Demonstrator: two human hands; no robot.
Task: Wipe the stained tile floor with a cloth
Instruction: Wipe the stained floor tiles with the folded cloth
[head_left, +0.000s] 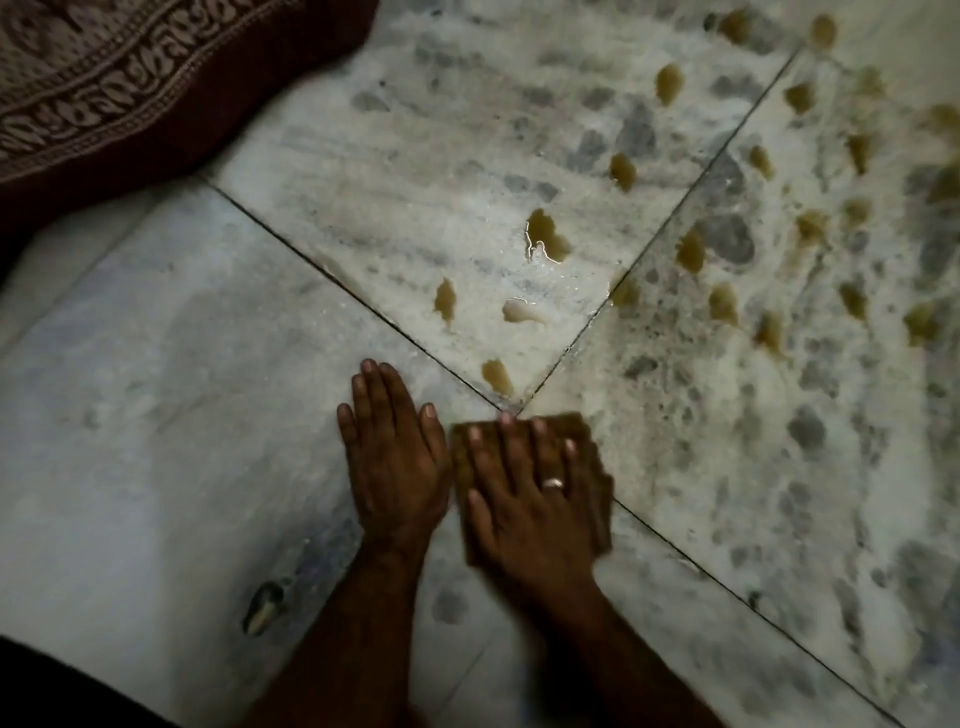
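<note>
While yellow-brown stains (545, 236) are lying scattered over the far and right-hand tiles of the tile floor (156, 389), a person is pressing a folded brown cloth (589, 452) flat where four tile corners are meeting, toward the near edge of the floor. The right hand (524, 499), wearing a ring (552, 483), is lying spread on top of the cloth with its fingers straight, apparently bearing down evenly rather than gripping. The left hand (395, 457) is resting open and flat on bare tile just beside the cloth, probably bracing the body's weight. The nearest stain (497, 375) is sitting just beyond the fingertips, suggesting the wiping is working outward from the near side. A maroon patterned fabric (130, 88) is covering the far-left corner.
</note>
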